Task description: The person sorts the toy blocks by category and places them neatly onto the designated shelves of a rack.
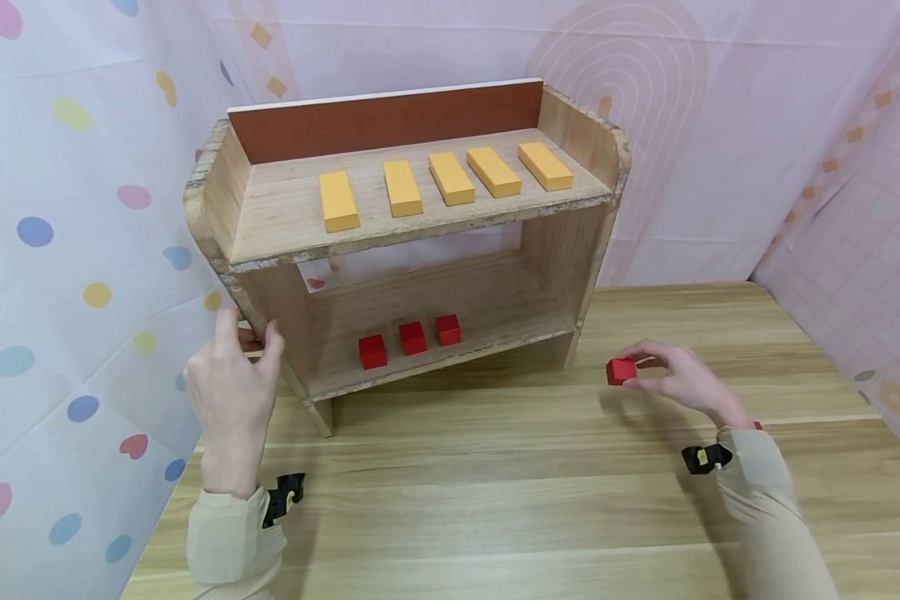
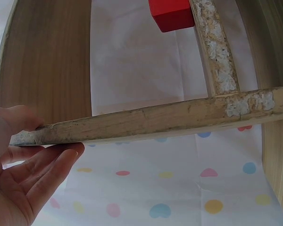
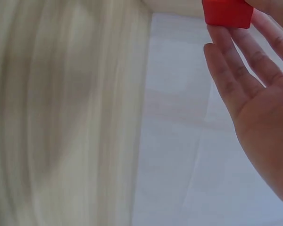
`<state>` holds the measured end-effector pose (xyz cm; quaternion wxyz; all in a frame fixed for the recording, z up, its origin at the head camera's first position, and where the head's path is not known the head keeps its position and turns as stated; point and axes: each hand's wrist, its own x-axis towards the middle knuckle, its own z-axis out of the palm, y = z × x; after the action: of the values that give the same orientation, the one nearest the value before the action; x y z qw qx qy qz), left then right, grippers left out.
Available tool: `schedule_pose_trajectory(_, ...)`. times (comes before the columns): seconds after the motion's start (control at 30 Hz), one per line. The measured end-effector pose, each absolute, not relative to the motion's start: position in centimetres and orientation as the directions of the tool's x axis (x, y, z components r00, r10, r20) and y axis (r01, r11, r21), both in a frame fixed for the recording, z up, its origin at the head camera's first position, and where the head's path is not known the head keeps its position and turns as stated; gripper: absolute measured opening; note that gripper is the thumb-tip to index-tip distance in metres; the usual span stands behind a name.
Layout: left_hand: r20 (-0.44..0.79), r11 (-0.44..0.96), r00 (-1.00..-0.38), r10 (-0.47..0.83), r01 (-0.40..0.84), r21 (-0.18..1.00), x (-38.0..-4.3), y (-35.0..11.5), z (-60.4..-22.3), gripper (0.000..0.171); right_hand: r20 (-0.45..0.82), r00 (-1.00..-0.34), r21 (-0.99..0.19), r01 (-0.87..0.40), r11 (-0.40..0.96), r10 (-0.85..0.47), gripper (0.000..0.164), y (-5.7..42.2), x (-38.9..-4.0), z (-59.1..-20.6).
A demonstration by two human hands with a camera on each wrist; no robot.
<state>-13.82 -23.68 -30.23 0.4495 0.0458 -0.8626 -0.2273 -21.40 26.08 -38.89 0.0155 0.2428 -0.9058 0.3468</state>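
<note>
My left hand (image 1: 232, 383) grips the left side panel of a small wooden shelf (image 1: 277, 217), thumb on the inner face and fingers on the outer face, as the left wrist view also shows. Between the thumb and fingertips of my right hand (image 1: 678, 379) I pinch a red cube (image 1: 621, 372), held above the table to the right of the shelf. Three red cubes stand in a row on the lower board: a left one (image 1: 372, 352), a middle one (image 1: 412, 337) and a right one (image 1: 447, 330).
Several yellow blocks, such as the leftmost block (image 1: 338, 200), lie spaced out on the top board. A bit of something red (image 1: 757, 425) shows behind my right wrist, mostly hidden. Patterned cloth (image 1: 82, 333) hangs around the wood-grain table (image 1: 495, 500).
</note>
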Motion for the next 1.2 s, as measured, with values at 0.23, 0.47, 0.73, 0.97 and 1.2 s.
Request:
schedule_pose_trajectory(0.23,0.753,0.892,-0.594,-0.282,0.127,0.434,-13.8,-23.6,-30.2,0.019,0.224,-0.875,-0.622,-0.467,0.629,-0.428,0.031,23.9,-21.7,-38.1)
schedule_pose_trajectory(0.47,0.756,0.893,-0.591,-0.281,0.127,0.431,-13.8,-23.7,-30.2,0.019,0.33,-0.831,-0.584,-0.552,0.595,-0.447,0.032,21.8,-22.4,-37.6)
schedule_pose_trajectory(0.73,0.753,0.894,-0.594,-0.282,0.121,0.431,-13.8,-23.6,-30.2,0.02,0.427,-0.77,-0.559,-0.637,0.532,-0.474,0.035,19.5,-23.1,-37.2)
schedule_pose_trajectory(0.97,0.752,0.895,-0.595,-0.284,0.118,0.431,-13.8,-23.7,-30.3,0.021,0.52,-0.715,-0.536,-0.699,0.473,-0.468,0.035,17.1,-23.9,-37.0)
schedule_pose_trajectory(1.2,0.753,0.894,-0.593,-0.287,0.116,0.433,-13.8,-23.7,-30.3,0.021,0.544,-0.72,-0.584,-0.694,0.421,-0.431,0.034,14.4,-24.5,-37.8)
